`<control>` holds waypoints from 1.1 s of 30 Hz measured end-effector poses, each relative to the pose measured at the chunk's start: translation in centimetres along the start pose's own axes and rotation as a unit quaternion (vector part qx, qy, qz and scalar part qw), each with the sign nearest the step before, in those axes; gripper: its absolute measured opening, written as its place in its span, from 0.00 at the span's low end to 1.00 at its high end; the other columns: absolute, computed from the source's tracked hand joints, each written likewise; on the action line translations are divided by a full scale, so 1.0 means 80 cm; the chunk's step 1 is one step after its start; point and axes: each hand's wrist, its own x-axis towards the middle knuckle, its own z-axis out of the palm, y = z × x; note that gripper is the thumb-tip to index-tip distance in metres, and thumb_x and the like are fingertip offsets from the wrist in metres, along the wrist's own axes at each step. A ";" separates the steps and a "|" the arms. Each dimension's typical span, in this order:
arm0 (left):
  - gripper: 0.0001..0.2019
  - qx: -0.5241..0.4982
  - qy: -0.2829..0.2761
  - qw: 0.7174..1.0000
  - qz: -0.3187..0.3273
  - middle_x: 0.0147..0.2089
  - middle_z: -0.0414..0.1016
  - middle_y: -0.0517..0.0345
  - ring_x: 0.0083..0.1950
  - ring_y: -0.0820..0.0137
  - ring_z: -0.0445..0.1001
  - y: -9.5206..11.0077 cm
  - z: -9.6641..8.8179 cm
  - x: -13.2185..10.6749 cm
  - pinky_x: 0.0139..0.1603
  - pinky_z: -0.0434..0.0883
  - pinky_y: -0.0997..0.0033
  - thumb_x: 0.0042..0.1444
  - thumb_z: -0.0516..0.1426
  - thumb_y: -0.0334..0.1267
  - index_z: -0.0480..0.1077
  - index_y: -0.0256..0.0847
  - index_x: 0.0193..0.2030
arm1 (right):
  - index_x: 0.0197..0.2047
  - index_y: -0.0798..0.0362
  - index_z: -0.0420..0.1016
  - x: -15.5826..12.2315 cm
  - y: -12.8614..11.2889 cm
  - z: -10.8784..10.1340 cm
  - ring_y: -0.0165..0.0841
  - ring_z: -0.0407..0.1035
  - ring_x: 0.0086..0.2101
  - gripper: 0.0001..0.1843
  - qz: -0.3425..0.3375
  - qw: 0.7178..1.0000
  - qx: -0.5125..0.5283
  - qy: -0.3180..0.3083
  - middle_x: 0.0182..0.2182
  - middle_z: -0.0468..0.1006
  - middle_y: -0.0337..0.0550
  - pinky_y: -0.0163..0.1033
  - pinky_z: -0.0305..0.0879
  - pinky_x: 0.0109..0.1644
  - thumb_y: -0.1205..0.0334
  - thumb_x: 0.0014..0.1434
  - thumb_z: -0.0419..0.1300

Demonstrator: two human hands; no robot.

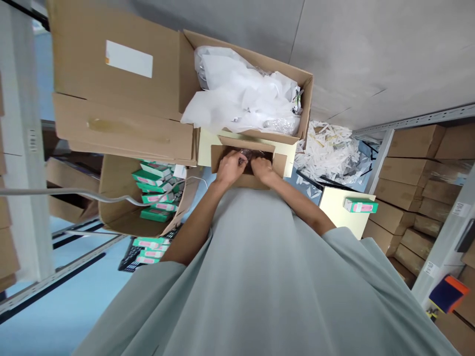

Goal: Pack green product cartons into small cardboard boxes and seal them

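Note:
A small open cardboard box stands close in front of my body, its flaps folded outward. Both hands reach into it from above. Crinkled clear plastic film shows between them inside the box. My left hand is at the left of the opening, fingers curled and pinched on the film. On the right side, my right hand bends down into the box with its fingers closed at the film's edge; its fingertips are partly hidden. What lies under the film is too dark to make out.
Behind is a large carton full of white wrapping sheets. At left, a carton holds several green boxes, with a grey cable across it. At right are paper scraps, a single green box and shelved cartons.

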 end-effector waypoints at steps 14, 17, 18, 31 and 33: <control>0.15 -0.008 0.119 0.992 -0.043 0.58 0.82 0.39 0.67 0.40 0.79 -0.059 -0.068 -0.059 0.76 0.73 0.36 0.65 0.67 0.47 0.75 0.45 0.54 | 0.48 0.55 0.84 -0.143 0.070 0.041 0.42 0.84 0.44 0.11 0.281 0.858 0.337 0.267 0.43 0.91 0.51 0.41 0.77 0.52 0.55 0.73 0.70; 0.11 -0.015 0.084 0.996 -0.026 0.55 0.83 0.40 0.64 0.41 0.81 -0.069 -0.069 -0.057 0.75 0.74 0.36 0.66 0.64 0.47 0.75 0.46 0.49 | 0.35 0.50 0.78 -0.141 0.051 0.059 0.36 0.80 0.36 0.13 0.281 0.814 0.412 0.299 0.34 0.88 0.43 0.37 0.72 0.46 0.55 0.71 0.68; 0.11 -0.017 0.077 0.997 -0.021 0.55 0.84 0.40 0.62 0.42 0.82 -0.071 -0.069 -0.057 0.74 0.75 0.37 0.65 0.64 0.48 0.75 0.46 0.48 | 0.33 0.49 0.76 -0.143 0.043 0.066 0.35 0.79 0.36 0.14 0.284 0.803 0.414 0.321 0.33 0.87 0.42 0.36 0.70 0.45 0.55 0.71 0.67; 0.14 -0.059 -0.087 0.984 0.143 0.58 0.86 0.44 0.55 0.52 0.86 0.016 0.010 -0.083 0.65 0.83 0.51 0.65 0.63 0.48 0.80 0.43 0.51 | 0.33 0.47 0.74 -0.340 0.021 0.194 0.40 0.79 0.36 0.25 0.365 0.593 0.533 0.481 0.29 0.83 0.43 0.42 0.75 0.45 0.35 0.64 0.70; 0.14 -0.055 -0.120 0.977 0.170 0.58 0.86 0.44 0.55 0.52 0.86 0.043 0.031 -0.095 0.65 0.83 0.52 0.66 0.63 0.48 0.80 0.42 0.51 | 0.31 0.47 0.73 -0.371 0.023 0.218 0.39 0.78 0.35 0.27 0.371 0.554 0.549 0.504 0.28 0.82 0.43 0.42 0.75 0.44 0.32 0.63 0.72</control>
